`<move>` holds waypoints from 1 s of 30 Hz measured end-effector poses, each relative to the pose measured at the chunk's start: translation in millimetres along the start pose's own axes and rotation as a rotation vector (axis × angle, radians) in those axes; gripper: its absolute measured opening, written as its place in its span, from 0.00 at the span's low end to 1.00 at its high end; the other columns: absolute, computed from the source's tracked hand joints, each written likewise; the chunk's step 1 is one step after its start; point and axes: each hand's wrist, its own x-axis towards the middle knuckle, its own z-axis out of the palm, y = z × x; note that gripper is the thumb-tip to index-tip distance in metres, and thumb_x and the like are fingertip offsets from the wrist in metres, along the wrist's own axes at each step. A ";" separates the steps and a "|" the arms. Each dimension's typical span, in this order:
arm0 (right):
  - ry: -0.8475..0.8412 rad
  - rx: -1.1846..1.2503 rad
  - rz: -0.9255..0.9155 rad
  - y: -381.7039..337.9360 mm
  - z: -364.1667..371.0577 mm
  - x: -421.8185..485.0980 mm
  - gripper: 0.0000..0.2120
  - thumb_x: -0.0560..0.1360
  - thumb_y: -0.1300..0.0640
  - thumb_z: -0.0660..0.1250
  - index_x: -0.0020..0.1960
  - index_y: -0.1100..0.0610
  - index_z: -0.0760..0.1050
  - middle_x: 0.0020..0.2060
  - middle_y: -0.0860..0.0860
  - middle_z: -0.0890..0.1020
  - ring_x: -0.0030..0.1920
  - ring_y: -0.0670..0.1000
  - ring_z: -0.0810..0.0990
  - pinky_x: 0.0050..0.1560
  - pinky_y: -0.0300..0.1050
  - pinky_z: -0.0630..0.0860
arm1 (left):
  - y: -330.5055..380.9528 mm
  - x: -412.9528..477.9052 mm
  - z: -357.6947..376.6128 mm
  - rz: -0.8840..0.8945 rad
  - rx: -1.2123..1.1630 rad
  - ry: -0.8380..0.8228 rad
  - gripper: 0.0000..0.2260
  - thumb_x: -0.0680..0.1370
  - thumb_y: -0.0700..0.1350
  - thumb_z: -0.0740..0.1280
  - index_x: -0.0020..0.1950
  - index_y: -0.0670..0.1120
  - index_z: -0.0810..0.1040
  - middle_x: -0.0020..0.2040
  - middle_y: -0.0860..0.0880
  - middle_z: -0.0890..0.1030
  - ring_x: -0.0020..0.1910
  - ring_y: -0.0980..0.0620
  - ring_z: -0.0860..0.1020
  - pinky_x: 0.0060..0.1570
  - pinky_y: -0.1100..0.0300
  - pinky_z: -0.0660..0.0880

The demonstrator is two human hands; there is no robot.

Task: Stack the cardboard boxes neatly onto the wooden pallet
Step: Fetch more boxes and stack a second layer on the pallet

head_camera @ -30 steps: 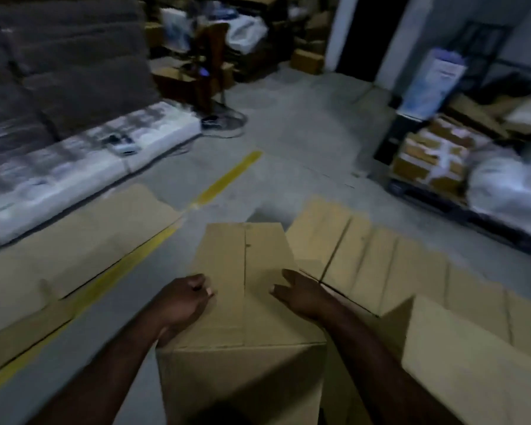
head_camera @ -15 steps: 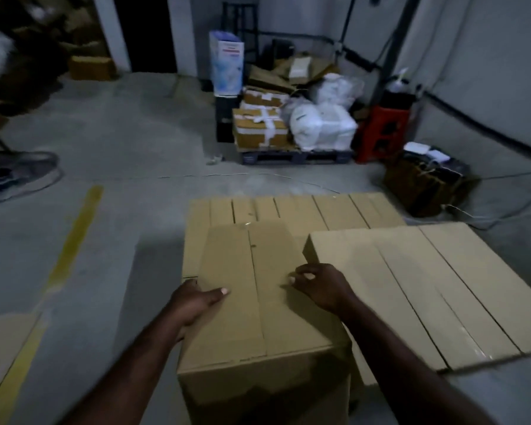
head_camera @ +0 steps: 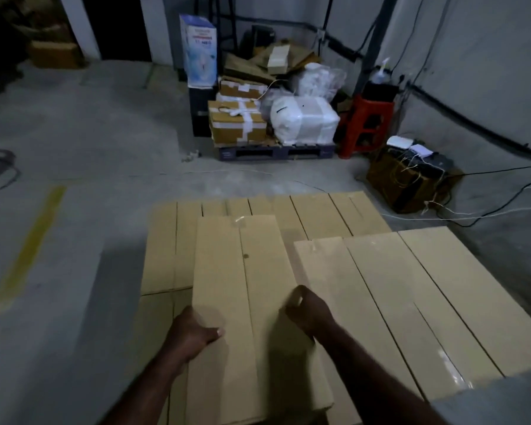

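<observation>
I hold a long cardboard box [head_camera: 246, 302] in front of me, its taped top facing up. My left hand [head_camera: 193, 335] grips its left edge with the thumb lying on the top. My right hand [head_camera: 308, 308] grips its right edge with the fingers curled. The box hangs above a lower layer of several cardboard boxes [head_camera: 316, 213] laid side by side. To its right lies a higher row of boxes [head_camera: 411, 289], close to the held box's right side. The wooden pallet is hidden beneath the stack.
A dark pallet [head_camera: 276, 151] with taped cartons and a white bundle stands ahead by the wall. A red plastic stool [head_camera: 365, 127] and a brown box [head_camera: 408, 182] with cables sit at the right. A yellow floor line [head_camera: 34, 246] runs at the left on bare concrete.
My view has turned right, from the open warehouse floor to the stack by the wall. The held box has come in over the lower layer, beside the higher row.
</observation>
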 end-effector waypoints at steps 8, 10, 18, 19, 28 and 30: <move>-0.194 -0.094 0.104 63.0 31.9 74.1 0.25 0.73 0.46 0.73 0.63 0.57 0.70 0.58 0.53 0.80 0.58 0.53 0.79 0.51 0.40 0.73 | -47.8 44.6 66.0 -0.170 0.105 0.111 0.30 0.52 0.50 0.81 0.52 0.48 0.77 0.45 0.50 0.83 0.43 0.49 0.81 0.46 0.55 0.79; -0.211 -0.105 0.132 70.7 40.3 81.7 0.27 0.72 0.46 0.74 0.64 0.57 0.68 0.59 0.54 0.80 0.59 0.55 0.79 0.51 0.42 0.74 | -53.9 41.6 77.1 -0.166 0.122 0.141 0.29 0.56 0.44 0.83 0.54 0.48 0.77 0.45 0.50 0.83 0.44 0.48 0.81 0.43 0.58 0.76; -0.228 -0.176 0.107 85.6 59.7 80.0 0.27 0.74 0.49 0.71 0.68 0.56 0.66 0.63 0.51 0.77 0.62 0.52 0.77 0.59 0.43 0.74 | -92.8 40.0 92.4 -0.177 0.142 0.164 0.33 0.55 0.41 0.83 0.57 0.48 0.76 0.48 0.49 0.82 0.47 0.46 0.81 0.46 0.56 0.74; -0.229 -0.192 0.102 87.7 60.8 78.0 0.25 0.75 0.50 0.69 0.68 0.56 0.66 0.63 0.51 0.77 0.62 0.52 0.77 0.59 0.42 0.73 | -95.2 38.9 94.4 -0.177 0.150 0.170 0.33 0.56 0.41 0.83 0.58 0.48 0.76 0.49 0.49 0.82 0.47 0.46 0.80 0.46 0.56 0.74; -0.189 -0.184 0.114 93.1 67.1 70.3 0.16 0.79 0.54 0.63 0.65 0.56 0.70 0.61 0.53 0.75 0.58 0.52 0.78 0.59 0.42 0.73 | -99.5 31.6 107.2 -0.150 0.112 0.149 0.31 0.59 0.41 0.83 0.58 0.50 0.74 0.51 0.50 0.81 0.49 0.47 0.79 0.48 0.56 0.74; -0.184 -0.200 0.106 92.9 68.4 69.8 0.16 0.79 0.54 0.63 0.66 0.57 0.70 0.60 0.54 0.76 0.59 0.52 0.77 0.59 0.42 0.73 | -91.7 31.0 109.3 -0.129 0.135 0.157 0.32 0.60 0.38 0.82 0.61 0.46 0.74 0.52 0.49 0.80 0.49 0.47 0.78 0.48 0.57 0.72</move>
